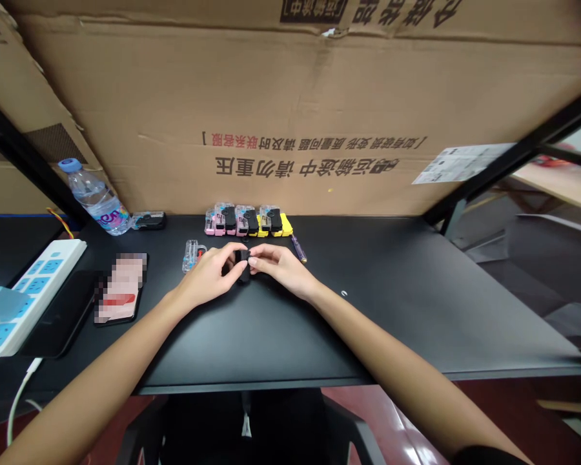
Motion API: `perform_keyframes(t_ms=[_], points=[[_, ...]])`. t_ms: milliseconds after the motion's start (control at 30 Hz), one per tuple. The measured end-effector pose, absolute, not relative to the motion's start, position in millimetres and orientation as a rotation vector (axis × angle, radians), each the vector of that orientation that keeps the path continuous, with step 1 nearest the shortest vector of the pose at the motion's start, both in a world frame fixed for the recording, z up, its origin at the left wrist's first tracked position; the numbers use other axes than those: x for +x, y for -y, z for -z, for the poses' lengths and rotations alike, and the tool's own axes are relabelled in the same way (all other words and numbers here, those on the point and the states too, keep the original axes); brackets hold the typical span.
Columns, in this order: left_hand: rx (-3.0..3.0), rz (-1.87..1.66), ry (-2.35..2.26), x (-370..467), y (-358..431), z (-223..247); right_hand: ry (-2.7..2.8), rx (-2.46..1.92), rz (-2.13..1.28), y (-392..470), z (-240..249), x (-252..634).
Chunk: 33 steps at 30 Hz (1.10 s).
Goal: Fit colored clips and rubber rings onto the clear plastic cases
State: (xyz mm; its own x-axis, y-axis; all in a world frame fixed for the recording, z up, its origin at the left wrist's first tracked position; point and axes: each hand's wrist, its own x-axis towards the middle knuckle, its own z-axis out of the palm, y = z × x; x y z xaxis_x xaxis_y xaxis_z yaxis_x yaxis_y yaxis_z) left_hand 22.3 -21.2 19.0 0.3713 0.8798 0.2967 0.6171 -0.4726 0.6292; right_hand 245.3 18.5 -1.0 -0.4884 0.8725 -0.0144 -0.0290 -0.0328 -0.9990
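Between my two hands, above the middle of the black table, is a small black plastic part (243, 265), its exact kind unclear. My left hand (215, 271) pinches it from the left with thumb and fingers. From the right, the fingertips of my right hand (277, 265) close on its other side. Just left of my left hand lies a clear plastic piece (190, 256), with something red partly hidden beside it. Behind the hands stands a row of several small clear-topped cases in pink, black and yellow (246, 221). A purple-handled screwdriver (298, 249) rests right of them.
A water bottle (101, 201) leans at the back left by a black case (149, 221). At left lie a phone (122, 290), a black slab (65, 313) and a white power strip (33, 290). Cardboard (295, 84) walls the back. A tiny white bit (343, 293) lies right.
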Motion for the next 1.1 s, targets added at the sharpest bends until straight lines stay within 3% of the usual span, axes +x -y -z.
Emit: perform_keyframes(t_ms=[600, 1100], points=[[2.207, -0.796, -1.321, 20.6, 19.8, -15.4, 1.689, -0.913, -1.336, -13.3, 9.2, 235.8], [2.146, -0.804, -1.29, 21.7, 20.0, -19.0, 1.659, -0.858, -1.362, -12.3, 12.5, 234.6]])
